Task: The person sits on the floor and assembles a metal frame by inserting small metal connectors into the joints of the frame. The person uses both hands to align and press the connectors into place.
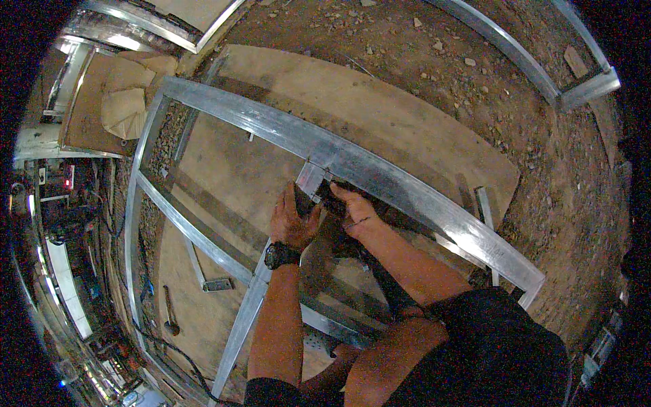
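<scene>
A welded-looking frame of silvery metal tube [254, 122] lies over a brown sheet on the ground. Toward the middle of its far beam, the pale end of a metal bar [312, 178] meets the beam's near edge. My left hand [293, 220], with a dark watch on the wrist, is closed around this bar just below the joint. My right hand [348, 205] is on the other side, its fingers bent in close under the beam. Something dark shows between the two hands, but I cannot make out what the right fingers hold.
A brown sheet [400, 122] covers part of the stony dirt. A long-handled tool [169, 319], an angled metal piece [215, 285] and a black cable [183, 354] lie left. Cardboard [125, 108] stands far left; another metal frame [559, 100] is far right.
</scene>
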The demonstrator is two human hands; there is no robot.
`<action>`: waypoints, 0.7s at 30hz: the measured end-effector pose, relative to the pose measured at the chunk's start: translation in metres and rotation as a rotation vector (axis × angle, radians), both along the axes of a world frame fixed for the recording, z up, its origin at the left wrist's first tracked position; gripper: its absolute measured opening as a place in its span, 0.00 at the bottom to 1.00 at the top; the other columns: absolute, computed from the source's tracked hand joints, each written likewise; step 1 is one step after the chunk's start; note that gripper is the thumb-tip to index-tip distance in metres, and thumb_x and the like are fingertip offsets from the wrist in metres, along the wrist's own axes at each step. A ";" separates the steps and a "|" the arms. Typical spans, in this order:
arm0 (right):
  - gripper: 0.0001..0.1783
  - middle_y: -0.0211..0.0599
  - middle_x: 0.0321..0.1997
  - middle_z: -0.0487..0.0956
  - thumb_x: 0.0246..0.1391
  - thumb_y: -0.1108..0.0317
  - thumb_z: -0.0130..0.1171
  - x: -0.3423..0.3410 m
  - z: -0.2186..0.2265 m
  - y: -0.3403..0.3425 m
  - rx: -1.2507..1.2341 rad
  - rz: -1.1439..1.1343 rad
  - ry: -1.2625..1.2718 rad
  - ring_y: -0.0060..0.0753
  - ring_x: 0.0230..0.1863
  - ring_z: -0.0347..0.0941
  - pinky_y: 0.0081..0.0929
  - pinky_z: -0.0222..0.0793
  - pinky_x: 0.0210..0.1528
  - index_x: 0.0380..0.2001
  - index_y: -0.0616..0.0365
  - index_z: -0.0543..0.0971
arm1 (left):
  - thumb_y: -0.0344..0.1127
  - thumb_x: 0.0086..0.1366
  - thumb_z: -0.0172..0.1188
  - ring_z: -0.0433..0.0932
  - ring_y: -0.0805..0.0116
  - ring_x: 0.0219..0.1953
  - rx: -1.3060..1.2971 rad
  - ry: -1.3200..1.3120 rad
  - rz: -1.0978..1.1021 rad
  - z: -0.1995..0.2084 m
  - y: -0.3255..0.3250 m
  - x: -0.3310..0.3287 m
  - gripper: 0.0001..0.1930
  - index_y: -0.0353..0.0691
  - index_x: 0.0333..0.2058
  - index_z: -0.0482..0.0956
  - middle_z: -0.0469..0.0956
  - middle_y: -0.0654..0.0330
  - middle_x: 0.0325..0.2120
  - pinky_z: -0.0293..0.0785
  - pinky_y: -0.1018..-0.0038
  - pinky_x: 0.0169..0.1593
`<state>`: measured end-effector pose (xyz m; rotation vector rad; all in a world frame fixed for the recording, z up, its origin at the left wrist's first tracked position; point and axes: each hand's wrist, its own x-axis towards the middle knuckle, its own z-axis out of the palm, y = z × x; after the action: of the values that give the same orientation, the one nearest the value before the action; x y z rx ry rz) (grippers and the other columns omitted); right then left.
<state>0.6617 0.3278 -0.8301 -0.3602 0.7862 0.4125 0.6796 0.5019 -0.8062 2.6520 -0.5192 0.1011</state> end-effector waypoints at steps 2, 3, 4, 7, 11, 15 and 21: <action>0.18 0.34 0.37 0.86 0.56 0.52 0.73 0.001 -0.001 -0.001 -0.003 0.007 0.028 0.40 0.35 0.82 0.41 0.79 0.39 0.40 0.52 0.84 | 0.52 0.60 0.71 0.77 0.34 0.55 0.022 0.048 0.041 0.003 -0.003 -0.001 0.45 0.34 0.68 0.62 0.75 0.35 0.57 0.77 0.49 0.55; 0.18 0.34 0.37 0.86 0.56 0.51 0.72 0.001 -0.002 -0.002 0.019 0.020 0.039 0.40 0.35 0.82 0.41 0.79 0.39 0.40 0.52 0.84 | 0.52 0.59 0.71 0.77 0.34 0.55 0.018 0.061 0.032 0.002 -0.002 -0.001 0.45 0.35 0.68 0.62 0.75 0.36 0.57 0.77 0.49 0.56; 0.18 0.34 0.36 0.86 0.56 0.51 0.72 0.000 -0.004 -0.002 0.043 0.035 0.048 0.40 0.35 0.82 0.41 0.79 0.39 0.40 0.53 0.84 | 0.52 0.59 0.72 0.77 0.35 0.55 0.015 0.072 0.025 0.001 0.000 -0.002 0.45 0.35 0.68 0.62 0.75 0.36 0.58 0.77 0.49 0.56; 0.18 0.34 0.36 0.86 0.58 0.52 0.71 -0.006 -0.028 -0.005 0.141 0.047 -0.070 0.41 0.36 0.82 0.40 0.79 0.40 0.41 0.53 0.83 | 0.53 0.58 0.72 0.77 0.36 0.56 0.024 0.157 0.057 0.005 -0.005 -0.003 0.46 0.36 0.68 0.62 0.75 0.38 0.59 0.77 0.50 0.57; 0.17 0.35 0.37 0.85 0.59 0.54 0.70 -0.008 -0.031 0.002 0.085 0.019 -0.095 0.42 0.37 0.82 0.41 0.80 0.42 0.42 0.56 0.82 | 0.55 0.58 0.72 0.77 0.37 0.57 0.009 0.054 0.066 -0.003 0.002 -0.007 0.46 0.38 0.68 0.63 0.75 0.40 0.59 0.77 0.50 0.57; 0.17 0.37 0.39 0.86 0.59 0.56 0.71 -0.009 -0.031 0.000 -0.013 -0.008 -0.042 0.41 0.38 0.83 0.42 0.81 0.44 0.43 0.57 0.82 | 0.60 0.59 0.69 0.76 0.37 0.58 0.078 0.178 0.113 0.001 -0.004 -0.007 0.47 0.40 0.69 0.61 0.74 0.40 0.60 0.77 0.50 0.57; 0.16 0.38 0.41 0.86 0.59 0.57 0.70 -0.006 -0.006 -0.003 -0.009 0.045 0.035 0.40 0.39 0.83 0.40 0.81 0.43 0.43 0.56 0.82 | 0.63 0.60 0.67 0.76 0.37 0.58 0.099 0.218 0.115 0.003 0.002 -0.007 0.48 0.41 0.70 0.59 0.72 0.40 0.62 0.76 0.49 0.58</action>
<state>0.6562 0.3251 -0.8361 -0.3802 0.8150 0.4585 0.6727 0.5034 -0.8028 2.7441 -0.3077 -0.1820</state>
